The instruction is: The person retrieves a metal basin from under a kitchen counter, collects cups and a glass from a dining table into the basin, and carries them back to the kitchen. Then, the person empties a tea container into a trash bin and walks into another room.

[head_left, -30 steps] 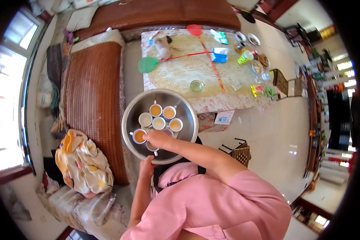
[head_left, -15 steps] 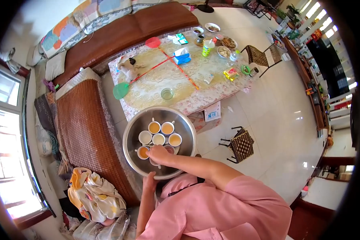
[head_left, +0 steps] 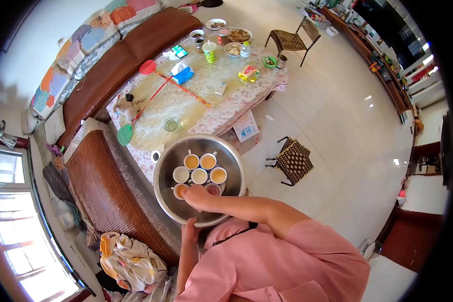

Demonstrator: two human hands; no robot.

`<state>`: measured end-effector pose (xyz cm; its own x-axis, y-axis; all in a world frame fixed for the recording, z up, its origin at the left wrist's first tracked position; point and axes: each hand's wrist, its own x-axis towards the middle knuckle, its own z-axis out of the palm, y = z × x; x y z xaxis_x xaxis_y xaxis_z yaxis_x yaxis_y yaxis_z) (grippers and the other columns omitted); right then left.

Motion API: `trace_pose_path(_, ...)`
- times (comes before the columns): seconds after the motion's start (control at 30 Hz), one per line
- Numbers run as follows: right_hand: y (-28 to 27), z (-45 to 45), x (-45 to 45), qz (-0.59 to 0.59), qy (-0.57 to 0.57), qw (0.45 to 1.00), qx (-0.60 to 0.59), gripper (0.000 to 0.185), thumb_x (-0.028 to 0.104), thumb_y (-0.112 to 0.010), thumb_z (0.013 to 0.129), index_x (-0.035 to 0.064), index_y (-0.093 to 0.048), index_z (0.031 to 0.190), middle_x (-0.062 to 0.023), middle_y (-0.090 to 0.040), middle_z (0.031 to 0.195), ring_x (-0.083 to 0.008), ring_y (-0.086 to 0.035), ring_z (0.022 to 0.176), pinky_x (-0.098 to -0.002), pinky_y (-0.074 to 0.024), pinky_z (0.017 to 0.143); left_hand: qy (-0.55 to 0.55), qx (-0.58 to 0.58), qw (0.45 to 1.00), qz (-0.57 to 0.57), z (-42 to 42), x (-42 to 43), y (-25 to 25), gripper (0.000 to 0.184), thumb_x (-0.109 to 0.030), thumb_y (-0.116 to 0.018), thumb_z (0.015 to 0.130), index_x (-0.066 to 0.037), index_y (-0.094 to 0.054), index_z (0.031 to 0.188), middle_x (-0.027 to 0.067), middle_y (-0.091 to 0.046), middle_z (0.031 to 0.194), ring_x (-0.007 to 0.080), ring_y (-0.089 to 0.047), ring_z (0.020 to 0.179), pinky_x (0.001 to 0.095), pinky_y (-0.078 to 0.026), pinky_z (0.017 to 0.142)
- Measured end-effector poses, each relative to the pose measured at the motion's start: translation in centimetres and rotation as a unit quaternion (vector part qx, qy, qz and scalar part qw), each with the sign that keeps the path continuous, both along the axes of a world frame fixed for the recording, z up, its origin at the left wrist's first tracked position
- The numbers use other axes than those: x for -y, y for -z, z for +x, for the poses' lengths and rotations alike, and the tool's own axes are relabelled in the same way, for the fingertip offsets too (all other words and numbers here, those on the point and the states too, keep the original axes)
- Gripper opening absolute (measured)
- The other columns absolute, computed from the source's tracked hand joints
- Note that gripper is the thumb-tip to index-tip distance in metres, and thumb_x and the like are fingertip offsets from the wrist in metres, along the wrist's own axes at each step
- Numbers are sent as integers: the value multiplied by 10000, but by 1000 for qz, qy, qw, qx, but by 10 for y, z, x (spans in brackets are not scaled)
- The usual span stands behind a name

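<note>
A large steel basin (head_left: 166, 209) holds several white cups, some with orange-yellow liquid, such as the cup at the top left (head_left: 191, 161) and the one at the right (head_left: 218, 175). A reddish cup (head_left: 213, 190) sits low in the basin. My left hand (head_left: 189, 230) grips the basin's near rim, its thumb over the edge. Inside the basin, my right hand (head_left: 199, 197) is closed beside an orange-filled cup (head_left: 179, 191) at the lower left. Whatever its fingers hold is hidden beneath the hand.
Behind the basin, a cloth-covered table (head_left: 201, 85) bears dishes, a tissue box (head_left: 182, 73), a glass (head_left: 170, 124) and fly swatters. A woven stool (head_left: 290, 160) and woven chair (head_left: 293, 41) stand to the right. A wooden-slatted seat (head_left: 116, 181) lies left.
The view has turned, so the table now appears further left and more of the floor shows at the right. Both hands stay at the basin, which remains near my body.
</note>
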<state>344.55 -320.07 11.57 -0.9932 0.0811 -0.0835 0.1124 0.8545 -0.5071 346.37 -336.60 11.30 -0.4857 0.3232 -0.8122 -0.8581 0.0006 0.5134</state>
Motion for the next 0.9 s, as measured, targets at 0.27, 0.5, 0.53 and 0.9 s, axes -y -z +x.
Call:
trace_pose_path(0.27, -47, 78, -67, -71, -12, 996, 45, 154, 122, -569, 686, 23, -560, 804, -164, -593, 761, -296, -590, 751, -377, -461, 647, 83, 13, 995, -50, 29, -30, 22, 271, -134, -568, 736, 62, -533, 920, 132, -568, 864, 239, -587, 769, 347, -504, 662)
trace_pose_path(0.5, -55, 239, -144, -88, 406, 893, -176, 309, 103, -593, 739, 34, -523, 1031, -157, -549, 969, -328, -518, 908, -371, -413, 788, 188, -14, 981, -37, 43, -66, 18, 310, -190, -555, 751, 50, -544, 948, 106, -586, 853, 202, -585, 743, 311, -487, 644)
trace_pose_path(0.53, -39, 267, -151, -101, 472, 864, -143, 361, 99, -598, 744, 23, -498, 1082, -151, -532, 1040, -285, -515, 949, -349, -402, 808, 213, -11, 976, -41, 44, -70, 23, 315, -196, -566, 747, 54, -553, 937, 106, -591, 837, 202, -587, 724, 308, -486, 634)
trace_pose_path(0.9, -22, 321, -63, -743, 568, 312, -165, 366, 87, -503, 797, -5, -436, 1144, -131, -502, 1158, -278, -473, 1083, -428, -359, 958, 418, -38, 907, 29, 34, -131, 0, 294, -163, -560, 724, 83, -589, 881, 123, -614, 778, 194, -593, 667, 293, -476, 573)
